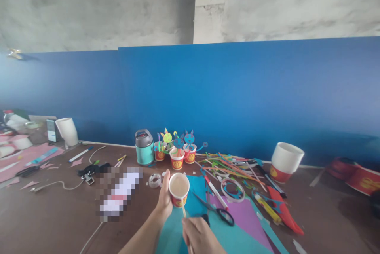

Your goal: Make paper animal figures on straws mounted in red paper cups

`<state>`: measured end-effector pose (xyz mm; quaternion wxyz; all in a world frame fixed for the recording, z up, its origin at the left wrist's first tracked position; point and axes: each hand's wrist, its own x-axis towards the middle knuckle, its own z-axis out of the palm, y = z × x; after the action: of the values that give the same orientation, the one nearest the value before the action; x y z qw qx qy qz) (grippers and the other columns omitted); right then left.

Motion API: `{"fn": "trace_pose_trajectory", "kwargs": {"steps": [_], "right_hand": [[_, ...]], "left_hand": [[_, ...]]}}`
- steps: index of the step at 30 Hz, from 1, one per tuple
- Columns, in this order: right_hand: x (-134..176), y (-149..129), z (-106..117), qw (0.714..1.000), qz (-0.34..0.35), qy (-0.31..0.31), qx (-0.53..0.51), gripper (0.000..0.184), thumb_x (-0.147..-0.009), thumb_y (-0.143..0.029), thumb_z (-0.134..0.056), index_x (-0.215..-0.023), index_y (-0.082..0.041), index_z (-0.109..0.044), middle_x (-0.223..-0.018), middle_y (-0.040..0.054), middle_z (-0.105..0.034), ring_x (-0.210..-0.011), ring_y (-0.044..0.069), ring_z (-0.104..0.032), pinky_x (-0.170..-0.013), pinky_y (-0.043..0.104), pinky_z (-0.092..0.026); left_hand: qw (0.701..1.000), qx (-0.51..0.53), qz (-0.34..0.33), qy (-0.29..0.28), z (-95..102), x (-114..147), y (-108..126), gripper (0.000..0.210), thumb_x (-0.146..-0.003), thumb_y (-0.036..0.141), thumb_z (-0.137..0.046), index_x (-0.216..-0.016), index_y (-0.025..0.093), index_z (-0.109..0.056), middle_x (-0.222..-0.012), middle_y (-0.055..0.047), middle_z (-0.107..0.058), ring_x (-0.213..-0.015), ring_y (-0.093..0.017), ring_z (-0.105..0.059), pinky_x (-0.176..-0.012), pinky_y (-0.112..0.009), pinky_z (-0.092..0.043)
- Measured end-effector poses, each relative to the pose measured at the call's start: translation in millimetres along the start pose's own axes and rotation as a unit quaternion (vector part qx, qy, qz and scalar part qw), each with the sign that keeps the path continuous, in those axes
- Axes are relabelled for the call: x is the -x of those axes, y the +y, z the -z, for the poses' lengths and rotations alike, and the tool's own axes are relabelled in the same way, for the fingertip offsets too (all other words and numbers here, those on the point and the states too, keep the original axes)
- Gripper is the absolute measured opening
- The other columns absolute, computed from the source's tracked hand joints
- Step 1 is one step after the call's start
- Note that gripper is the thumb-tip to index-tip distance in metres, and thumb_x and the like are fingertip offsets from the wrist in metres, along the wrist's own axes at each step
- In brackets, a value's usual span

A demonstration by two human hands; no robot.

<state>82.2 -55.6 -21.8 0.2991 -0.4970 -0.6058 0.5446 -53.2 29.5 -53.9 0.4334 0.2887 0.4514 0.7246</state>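
Note:
In the head view my left hand (165, 195) is wrapped round a red and white paper cup (179, 200), its open mouth tilted toward me. The inside of the cup looks plain. Closed in my right hand (200, 233) is a thin pale stick (183, 209), perhaps a straw. Its upper end meets the near side of the cup; whether it goes through the wall I cannot tell. Beneath both hands lie sheets of teal paper (170, 228). Black-handled scissors (225, 216) rest just right of the cup, beside a red and white marker (216, 192).
Behind the cup stand several decorated paper cups (177, 162) with paper cat faces and a teal flask (145, 152). Right lie coloured strips (228, 165), a tape roll (233, 190) and stacked white cups (286, 159). A small tape roll (154, 180) and blurred-out phone (121, 192) lie left.

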Motion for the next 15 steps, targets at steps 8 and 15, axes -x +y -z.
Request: {"fn": "trace_pose_trajectory", "kwargs": {"steps": [8, 15], "right_hand": [[-3.7, -1.5, -8.6, 0.993, -0.012, -0.003, -0.121, 0.048, -0.081, -0.063, -0.046, -0.057, -0.023, -0.04, -0.039, -0.0098, -0.029, -0.037, 0.007, -0.03, -0.041, 0.023, -0.023], [-4.0, 2.0, -5.7, 0.989, -0.012, -0.02, -0.144, 0.048, -0.079, -0.064, -0.053, -0.059, -0.023, -0.042, -0.042, -0.0099, -0.024, -0.038, 0.007, -0.028, -0.039, 0.023, -0.018]], "left_hand": [[1.0, -0.018, 0.001, 0.001, -1.3, 0.5, 2.9, 0.062, -0.055, 0.066, -0.069, -0.098, 0.021, -0.069, -0.103, -0.01, -0.07, -0.118, -0.036, -0.053, -0.092, -0.04, -0.048], [0.998, 0.024, 0.05, -0.006, -12.8, 9.6, 12.2, 0.054, -0.056, 0.062, -0.071, -0.089, 0.02, -0.067, -0.096, -0.01, -0.071, -0.109, -0.033, -0.059, -0.085, -0.037, -0.05]]}}
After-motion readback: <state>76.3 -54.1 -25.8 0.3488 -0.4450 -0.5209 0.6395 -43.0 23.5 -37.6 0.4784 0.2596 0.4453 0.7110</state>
